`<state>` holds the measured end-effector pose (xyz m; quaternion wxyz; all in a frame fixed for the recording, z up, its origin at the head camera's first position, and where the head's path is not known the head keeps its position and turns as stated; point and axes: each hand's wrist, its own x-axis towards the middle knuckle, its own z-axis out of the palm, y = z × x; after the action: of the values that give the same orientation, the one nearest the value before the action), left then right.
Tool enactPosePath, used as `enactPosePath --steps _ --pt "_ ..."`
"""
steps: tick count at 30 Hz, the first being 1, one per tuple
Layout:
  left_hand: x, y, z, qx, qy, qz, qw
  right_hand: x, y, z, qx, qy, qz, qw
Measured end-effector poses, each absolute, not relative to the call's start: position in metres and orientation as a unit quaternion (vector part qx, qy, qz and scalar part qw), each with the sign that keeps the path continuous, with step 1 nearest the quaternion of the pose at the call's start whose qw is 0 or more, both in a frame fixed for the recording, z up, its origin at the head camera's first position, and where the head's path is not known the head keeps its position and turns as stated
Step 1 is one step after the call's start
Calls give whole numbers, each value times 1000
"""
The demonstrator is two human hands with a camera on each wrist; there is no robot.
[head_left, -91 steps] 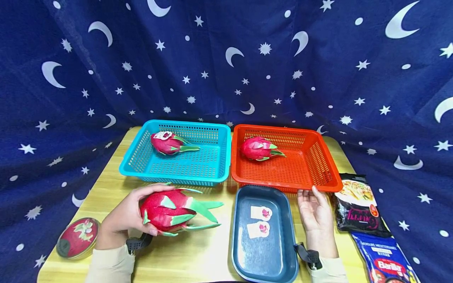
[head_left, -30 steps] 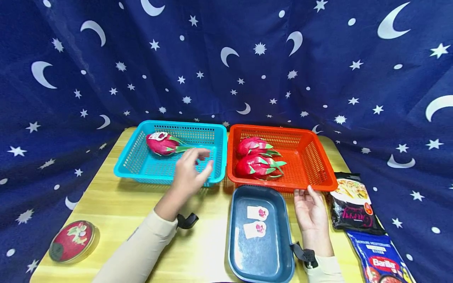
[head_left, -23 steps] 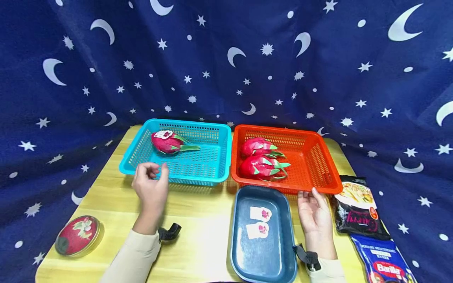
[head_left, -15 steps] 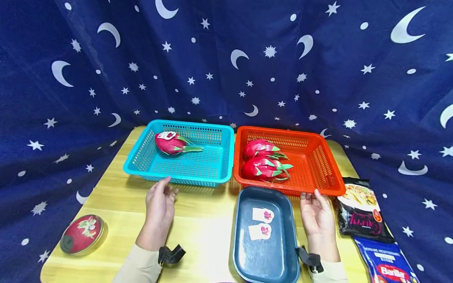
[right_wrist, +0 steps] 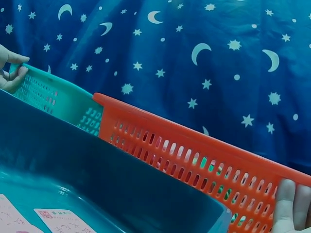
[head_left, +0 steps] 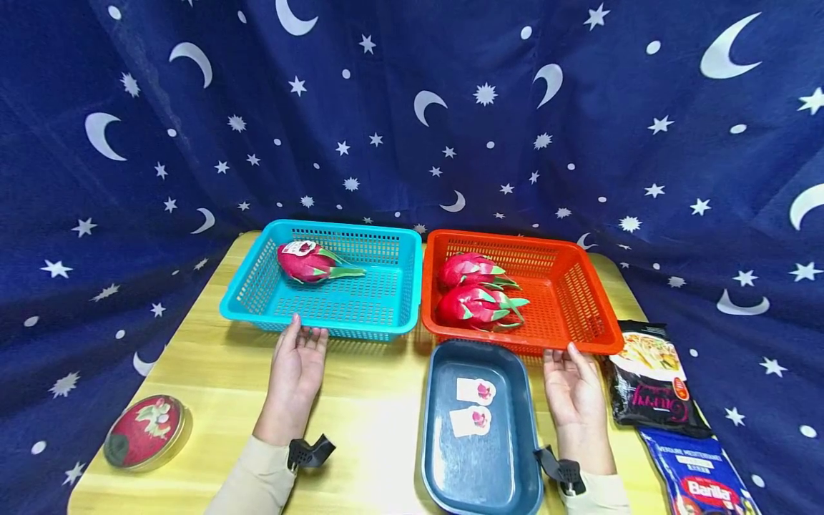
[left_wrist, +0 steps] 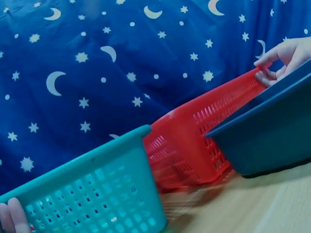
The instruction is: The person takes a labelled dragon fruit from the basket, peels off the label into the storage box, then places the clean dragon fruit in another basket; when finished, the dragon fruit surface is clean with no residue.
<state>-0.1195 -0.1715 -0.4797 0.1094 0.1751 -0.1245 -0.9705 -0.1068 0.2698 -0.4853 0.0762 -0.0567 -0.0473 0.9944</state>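
Note:
My left hand [head_left: 299,372] holds the front rim of the turquoise basket [head_left: 257,315], thumb at the top edge and fingers against the outer wall. One dragon fruit [head_left: 309,262] with a white label lies inside that basket. The right hand [head_left: 575,392] grips the orange-red basket's [head_left: 579,293] front rim in the same manner, near its right corner. Two dragon fruits rest side by side at that basket's left end: a rear dragon fruit [head_left: 468,269] and a front dragon fruit [head_left: 470,307]. In the right wrist view, fingers [right_wrist: 285,199] press on the slotted orange wall.
Between the hands stands a dark blue tub [head_left: 476,472] with two white labels [head_left: 473,420] in it. A round red-lidded tin [head_left: 144,433] sits at left. At right lie a black curry packet [head_left: 656,379] and a blue Barilla packet [head_left: 702,472]. A starry curtain [head_left: 386,107] hangs behind.
A second dragon fruit, earlier in my left hand, now lies in the orange-red basket. The left hand has drawn back left and taken the turquoise basket's rim. My right hand has stayed put.

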Motion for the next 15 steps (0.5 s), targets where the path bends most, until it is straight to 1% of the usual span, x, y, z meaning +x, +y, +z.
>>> enactPosePath --steps 6,10,13,15 --pt "-121 -170 -484 159 -145 -968 129 -106 268 -481 -75 -87 989 92" --pt "-120 -169 -489 152 -167 -965 134 -100 269 -476 -89 -119 985 89" --pt "-119 -168 -491 149 -174 -964 136 -98 269 -470 -148 -154 973 87" --pt "-119 -169 -491 146 -175 -964 138 -97 266 -463 -206 -185 955 102"
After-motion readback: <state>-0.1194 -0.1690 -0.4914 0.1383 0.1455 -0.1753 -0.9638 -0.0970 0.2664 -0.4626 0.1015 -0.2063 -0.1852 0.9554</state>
